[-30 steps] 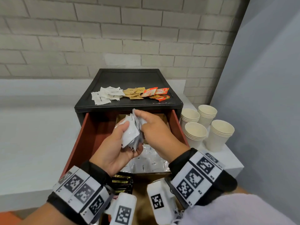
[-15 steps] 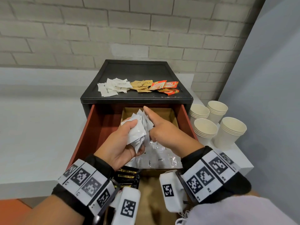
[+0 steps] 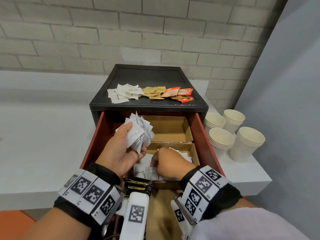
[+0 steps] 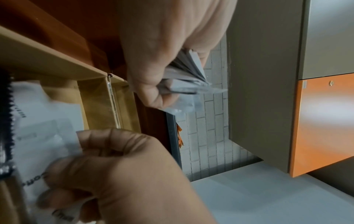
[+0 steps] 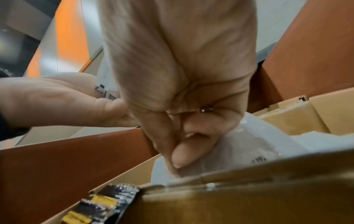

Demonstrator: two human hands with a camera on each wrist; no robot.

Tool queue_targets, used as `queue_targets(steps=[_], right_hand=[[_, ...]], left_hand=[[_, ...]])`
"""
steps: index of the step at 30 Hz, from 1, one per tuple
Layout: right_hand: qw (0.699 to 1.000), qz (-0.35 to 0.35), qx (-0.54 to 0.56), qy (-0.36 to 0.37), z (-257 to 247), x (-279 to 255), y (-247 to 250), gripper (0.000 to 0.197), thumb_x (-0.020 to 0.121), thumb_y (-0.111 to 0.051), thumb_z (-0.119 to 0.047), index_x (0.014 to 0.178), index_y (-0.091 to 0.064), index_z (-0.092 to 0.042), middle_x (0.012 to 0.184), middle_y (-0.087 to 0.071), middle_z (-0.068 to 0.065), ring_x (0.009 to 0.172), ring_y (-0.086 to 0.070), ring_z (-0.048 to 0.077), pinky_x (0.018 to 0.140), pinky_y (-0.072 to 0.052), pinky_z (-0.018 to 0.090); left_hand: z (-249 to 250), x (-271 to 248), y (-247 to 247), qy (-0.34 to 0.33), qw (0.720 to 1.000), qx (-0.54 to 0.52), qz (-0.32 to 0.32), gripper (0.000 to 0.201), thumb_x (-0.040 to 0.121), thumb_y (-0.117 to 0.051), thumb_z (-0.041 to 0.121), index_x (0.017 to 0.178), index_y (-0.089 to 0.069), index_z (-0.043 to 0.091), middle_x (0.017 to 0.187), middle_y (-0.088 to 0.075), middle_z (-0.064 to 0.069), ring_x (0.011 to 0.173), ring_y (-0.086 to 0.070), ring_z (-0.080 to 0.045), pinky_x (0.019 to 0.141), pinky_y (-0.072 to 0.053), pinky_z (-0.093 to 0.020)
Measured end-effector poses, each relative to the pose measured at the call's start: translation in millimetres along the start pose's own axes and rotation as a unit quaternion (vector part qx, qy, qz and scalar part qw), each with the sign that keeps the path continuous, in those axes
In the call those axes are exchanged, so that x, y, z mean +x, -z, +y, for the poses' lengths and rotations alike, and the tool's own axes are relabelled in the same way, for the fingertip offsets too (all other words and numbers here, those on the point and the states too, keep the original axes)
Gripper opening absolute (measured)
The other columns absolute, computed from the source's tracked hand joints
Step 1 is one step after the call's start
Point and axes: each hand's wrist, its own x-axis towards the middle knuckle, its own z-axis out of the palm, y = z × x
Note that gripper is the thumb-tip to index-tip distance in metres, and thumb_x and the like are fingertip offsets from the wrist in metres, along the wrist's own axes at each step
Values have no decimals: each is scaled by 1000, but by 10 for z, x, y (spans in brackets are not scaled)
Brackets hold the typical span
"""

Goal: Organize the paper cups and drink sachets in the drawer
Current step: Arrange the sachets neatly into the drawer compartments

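Dropped from the bundle (image 3: 138, 134) clutched in the left hand (image 3: 121, 149), the right hand (image 3: 170, 162) now pinches a drawer sachet (image 5: 191, 166).

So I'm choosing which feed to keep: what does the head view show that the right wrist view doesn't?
Head only: the paper cups, the sachets on the cabinet top, and the bundle of white sachets fanned in the left hand.
Right wrist only: the right hand's fingers pinching a white sachet.
Both: both hands, drawer, black sachets.

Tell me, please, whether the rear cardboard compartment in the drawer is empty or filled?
Empty: the rear cardboard compartment shows only bare brown floor, while the white sachets lie in the compartment nearer the person.
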Motion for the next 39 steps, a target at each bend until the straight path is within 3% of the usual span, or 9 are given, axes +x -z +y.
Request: queue_targets(steps=[8,11,16,20,23,26,28,32,39], right_hand=[[988,86,129,-6,21,-183,335,25,85,-53,-1,74,-67,-18,73,-63,-4,55,-51,6,45,-36,11],[961,180,210,0,34,-328,521,26,88,-52,-5,70,-69,-13,88,-67,-6,82,-64,16,47,-34,3],[934,241,262,34,-9,-526,618,21,86,-58,-8,73,-73,-12,64,-54,-20,55,-51,-11,47,-35,3],[924,241,298,14,-35,-636,637,32,88,-55,-8,64,-64,-26,69,-59,-14,57,-54,-2,54,-41,12],[887,221,406,-4,-61,-723,701,29,89,-53,-5,70,-67,-20,87,-66,-3,85,-63,14,79,-56,31],[862,188,471,-3,-76,-831,784,22,89,-55,-8,76,-66,-21,91,-65,-1,80,-62,11,77,-57,31],[866,186,465,1,-70,-903,832,13,87,-61,-14,95,-63,-23,91,-61,-2,76,-58,10,72,-55,31],[890,185,417,3,49,-1010,815,71,74,-76,-30,133,-36,-37,120,-52,3,109,-56,20,88,-53,40],[927,134,350,3,111,-1217,718,79,78,-70,-13,142,-26,-31,120,-52,-5,105,-58,13,93,-51,33]], left_hand=[[20,-35,-3,5,1000,4,-2,38,94,-51,30,127,-51,14,109,-60,-14,75,-57,-18,44,-48,-24],[11,-78,-10,18,999,26,-32,37,94,-51,31,125,-53,12,105,-60,-13,67,-57,-17,46,-47,-23],[-106,-221,-137,43,991,91,-92,29,95,-48,31,116,-58,14,88,-66,-14,54,-57,-16,49,-46,-23],[-113,-318,-223,43,986,114,-118,26,95,-46,32,105,-61,13,77,-67,-11,53,-57,-16,49,-45,-22],[-56,-382,-289,38,982,124,-136,25,95,-46,32,103,-62,14,82,-68,-12,57,-59,-17,49,-46,-24],[-19,-438,-358,39,981,121,-146,26,93,-49,28,113,-59,13,91,-66,-14,66,-59,-20,49,-50,-25],[-14,-475,-400,38,977,135,-161,27,92,-51,25,115,-59,13,94,-68,-13,73,-64,-21,56,-54,-29],[-78,-578,-517,19,939,261,-224,30,94,-48,24,118,-61,12,102,-71,-14,84,-67,-23,73,-52,-35],[-247,-667,-676,62,900,340,-265,32,95,-49,21,127,-52,21,111,-70,-11,99,-67,-26,88,-53,-43]])
